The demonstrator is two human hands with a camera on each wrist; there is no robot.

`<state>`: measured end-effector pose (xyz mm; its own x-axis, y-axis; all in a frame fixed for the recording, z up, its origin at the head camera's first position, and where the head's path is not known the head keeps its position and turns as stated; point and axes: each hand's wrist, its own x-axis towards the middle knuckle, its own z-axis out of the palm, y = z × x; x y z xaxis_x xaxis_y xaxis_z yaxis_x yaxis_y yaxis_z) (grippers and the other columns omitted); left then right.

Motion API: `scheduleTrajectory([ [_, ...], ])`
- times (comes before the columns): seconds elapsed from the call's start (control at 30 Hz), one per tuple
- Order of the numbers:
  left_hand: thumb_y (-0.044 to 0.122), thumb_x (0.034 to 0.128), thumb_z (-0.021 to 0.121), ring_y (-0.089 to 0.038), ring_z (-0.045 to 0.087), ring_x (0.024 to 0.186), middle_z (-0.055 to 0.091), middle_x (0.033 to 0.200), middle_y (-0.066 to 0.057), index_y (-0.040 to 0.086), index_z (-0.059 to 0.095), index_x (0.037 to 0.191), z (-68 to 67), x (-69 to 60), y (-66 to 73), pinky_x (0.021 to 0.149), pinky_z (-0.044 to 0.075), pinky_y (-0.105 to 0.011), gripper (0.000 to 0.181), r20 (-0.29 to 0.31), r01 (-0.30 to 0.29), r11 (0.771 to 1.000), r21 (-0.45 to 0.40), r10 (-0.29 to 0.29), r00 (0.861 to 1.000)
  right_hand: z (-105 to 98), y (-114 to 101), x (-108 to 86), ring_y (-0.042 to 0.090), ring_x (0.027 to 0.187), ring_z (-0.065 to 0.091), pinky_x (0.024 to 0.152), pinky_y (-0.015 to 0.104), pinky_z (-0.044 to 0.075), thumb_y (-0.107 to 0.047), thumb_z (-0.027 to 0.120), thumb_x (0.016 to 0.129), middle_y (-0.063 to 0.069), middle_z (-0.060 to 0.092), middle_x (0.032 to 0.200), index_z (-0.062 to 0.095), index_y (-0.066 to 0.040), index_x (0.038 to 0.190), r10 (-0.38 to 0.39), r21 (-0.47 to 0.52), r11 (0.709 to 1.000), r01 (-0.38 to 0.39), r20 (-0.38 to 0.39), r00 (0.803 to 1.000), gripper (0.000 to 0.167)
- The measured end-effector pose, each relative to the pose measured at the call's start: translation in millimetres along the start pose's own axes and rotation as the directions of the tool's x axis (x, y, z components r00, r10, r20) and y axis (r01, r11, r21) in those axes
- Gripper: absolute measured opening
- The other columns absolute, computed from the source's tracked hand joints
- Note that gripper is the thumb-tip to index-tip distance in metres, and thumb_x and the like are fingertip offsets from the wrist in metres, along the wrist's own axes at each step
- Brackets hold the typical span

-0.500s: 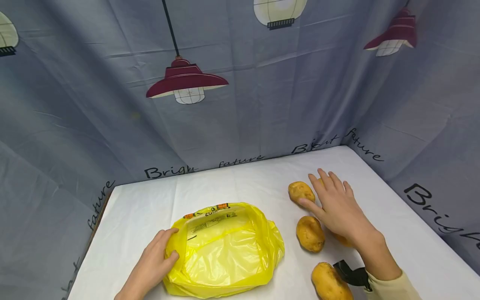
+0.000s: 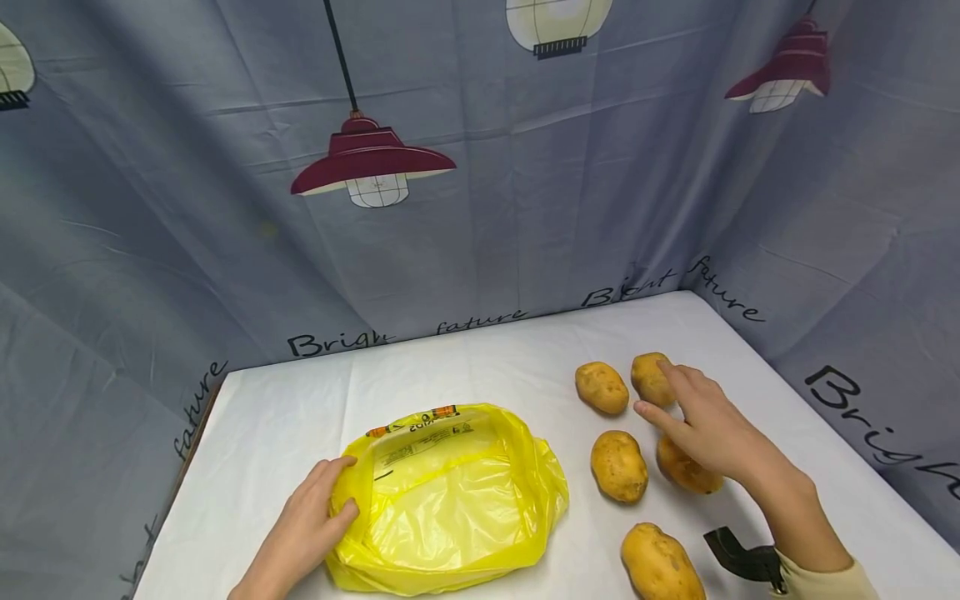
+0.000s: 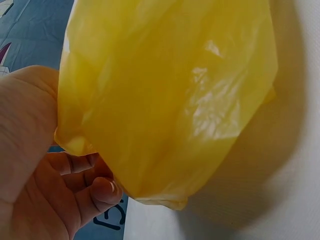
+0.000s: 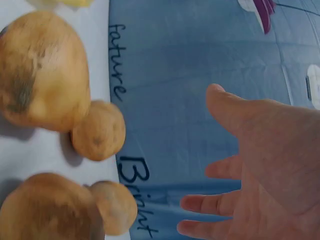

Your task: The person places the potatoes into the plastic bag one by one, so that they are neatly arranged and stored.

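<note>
A yellow plastic bag (image 2: 450, 517) lies with its mouth spread wide on the white table; nothing shows inside it. The left hand (image 2: 303, 521) grips the bag's left rim, thumb on one side and fingers on the other; in the left wrist view the bag (image 3: 165, 100) covers part of that hand (image 3: 50, 190). Several potatoes lie right of the bag, among them one at the back (image 2: 602, 387) and one in the middle (image 2: 618, 467). Above the right-hand potatoes hovers the right hand (image 2: 712, 425), fingers extended, holding nothing, also seen in the right wrist view (image 4: 270, 160).
The white table (image 2: 285, 417) has a grey-blue curtain (image 2: 480, 208) with printed lamps and lettering behind it and at both sides. A potato (image 2: 660, 562) lies near the front edge of the view. A black strap piece (image 2: 742, 557) sticks out at the right wrist.
The right hand has shifted to the right and slightly toward the front, uncovering the potatoes at the back right and beneath it. The left hand and the bag look unchanged.
</note>
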<state>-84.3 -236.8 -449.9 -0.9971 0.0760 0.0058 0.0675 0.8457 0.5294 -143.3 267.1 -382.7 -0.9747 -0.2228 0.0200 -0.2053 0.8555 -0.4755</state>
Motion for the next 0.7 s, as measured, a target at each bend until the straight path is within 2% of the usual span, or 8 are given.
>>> scheduleTrajectory([
  [0.17,0.009,0.083,0.067,-0.027,0.059,0.114,0.059,0.122,-0.01,0.004,0.055,0.138,0.6,-0.1,-0.1,0.099,0.046,-0.052,0.056,-0.003,-0.007,1.0,0.011,0.007,1.0,-1,14,-3.8,0.064,0.13,0.026,0.098,0.077,0.025,-0.053,0.052,0.101,0.044,0.027,0.146,0.022,0.014,0.152,0.041,-0.022,0.999,-0.041,-0.009,0.999,0.089],
  [0.37,0.007,0.082,0.068,-0.028,0.058,0.115,0.059,0.123,-0.01,0.003,0.055,0.137,1.2,-0.2,-1.0,0.1,0.046,-0.052,0.057,-0.007,-0.018,1.0,0.012,0.018,1.0,3,28,-8.0,0.07,0.12,0.029,0.089,0.079,0.03,-0.057,0.049,0.1,0.051,0.027,0.138,0.027,0.02,0.146,0.179,-0.124,0.975,-0.187,-0.067,0.981,0.092],
  [0.47,0.007,0.0816,0.068,-0.028,0.058,0.115,0.059,0.123,-0.01,0.003,0.056,0.137,1.9,-0.3,-1.8,0.099,0.046,-0.052,0.057,-0.012,-0.026,1.0,0.013,0.026,1.0,4,34,-10.2,0.07,0.118,0.029,0.087,0.079,0.031,-0.057,0.049,0.1,0.052,0.027,0.136,0.027,0.021,0.145,0.219,-0.126,0.965,-0.229,-0.085,0.972,0.093],
  [0.7,0.007,0.0817,0.069,-0.028,0.058,0.115,0.059,0.123,-0.01,0.003,0.055,0.137,3.6,0.1,-1.6,0.1,0.046,-0.052,0.057,-0.008,-0.019,1.0,0.016,0.019,1.0,8,44,-9.8,0.07,0.12,0.028,0.09,0.079,0.03,-0.059,0.047,0.1,0.053,0.024,0.136,0.025,0.022,0.144,0.251,-0.087,0.964,-0.253,-0.03,0.968,0.096],
])
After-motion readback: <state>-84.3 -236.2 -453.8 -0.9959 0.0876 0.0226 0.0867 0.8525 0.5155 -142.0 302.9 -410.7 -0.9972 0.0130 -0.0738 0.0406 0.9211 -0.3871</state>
